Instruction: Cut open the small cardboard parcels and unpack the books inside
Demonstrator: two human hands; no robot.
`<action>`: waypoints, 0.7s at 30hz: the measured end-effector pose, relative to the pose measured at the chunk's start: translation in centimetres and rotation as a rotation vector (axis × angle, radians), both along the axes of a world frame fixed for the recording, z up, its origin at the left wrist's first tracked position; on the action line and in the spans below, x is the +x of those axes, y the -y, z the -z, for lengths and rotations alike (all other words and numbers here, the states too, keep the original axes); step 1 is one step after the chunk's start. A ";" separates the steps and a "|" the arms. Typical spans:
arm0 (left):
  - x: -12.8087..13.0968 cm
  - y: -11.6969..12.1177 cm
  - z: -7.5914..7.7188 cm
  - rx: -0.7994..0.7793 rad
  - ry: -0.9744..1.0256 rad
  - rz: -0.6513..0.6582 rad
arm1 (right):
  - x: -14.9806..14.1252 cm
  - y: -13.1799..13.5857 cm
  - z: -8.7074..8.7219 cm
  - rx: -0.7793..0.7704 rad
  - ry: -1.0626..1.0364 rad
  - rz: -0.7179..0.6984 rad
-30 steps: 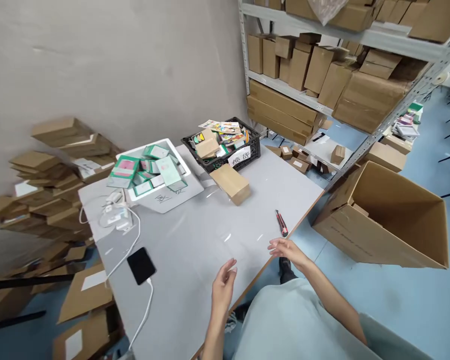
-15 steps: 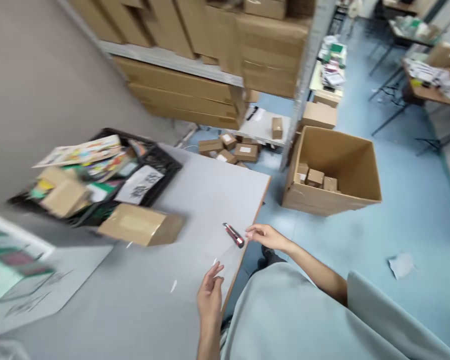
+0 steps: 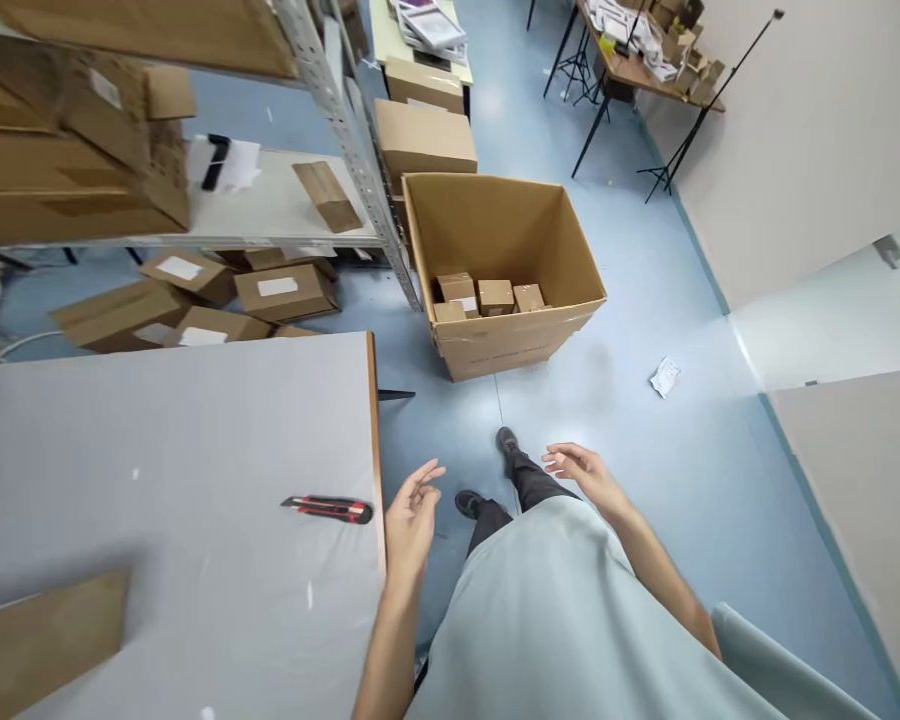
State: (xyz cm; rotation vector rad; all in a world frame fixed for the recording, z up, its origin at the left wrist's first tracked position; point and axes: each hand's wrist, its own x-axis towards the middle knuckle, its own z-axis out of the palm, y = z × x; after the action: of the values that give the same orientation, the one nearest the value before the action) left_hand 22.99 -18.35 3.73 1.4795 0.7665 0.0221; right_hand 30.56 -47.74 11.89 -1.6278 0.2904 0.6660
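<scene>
Seemingly between steps, the left hand (image 3: 411, 520) and right hand (image 3: 583, 472) hover empty, half-open, the box cutter (image 3: 333, 509) at the left's nine o'clock, so any grasp calls for reaching.

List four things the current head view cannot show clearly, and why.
Head view: left end of the tabletop carton, cut off by the left edge.
Head view: bottom of the large box, hidden by its front wall and small boxes inside.
Head view: any marking on the utility knife, too small.
Head view: label writing on the floor boxes, too small.
</scene>
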 end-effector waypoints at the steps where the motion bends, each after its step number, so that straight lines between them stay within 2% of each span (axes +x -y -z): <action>1: 1.1 1.0 -0.3 0.006 0.018 0.028 | 0.0 0.7 0.3 0.002 -0.008 0.020; 5: 5.3 4.4 -1.7 0.043 0.057 0.131 | 1.4 2.8 2.2 0.049 -0.044 0.044; 9: 9.4 7.1 -2.0 0.097 0.020 0.193 | 5.1 5.0 3.7 0.114 -0.067 0.004; 15: 15.4 12.5 -1.2 0.104 -0.067 0.134 | 15.1 10.3 4.1 0.154 0.000 -0.074; 21: 20.3 18.3 -0.6 0.031 -0.132 0.071 | 24.5 14.7 4.3 0.099 0.060 -0.088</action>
State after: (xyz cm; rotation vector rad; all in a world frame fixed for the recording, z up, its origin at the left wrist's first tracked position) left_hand 43.33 -36.70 4.31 1.5482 0.8222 -0.1186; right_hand 55.07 -62.46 7.56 -1.5691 0.1408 0.6868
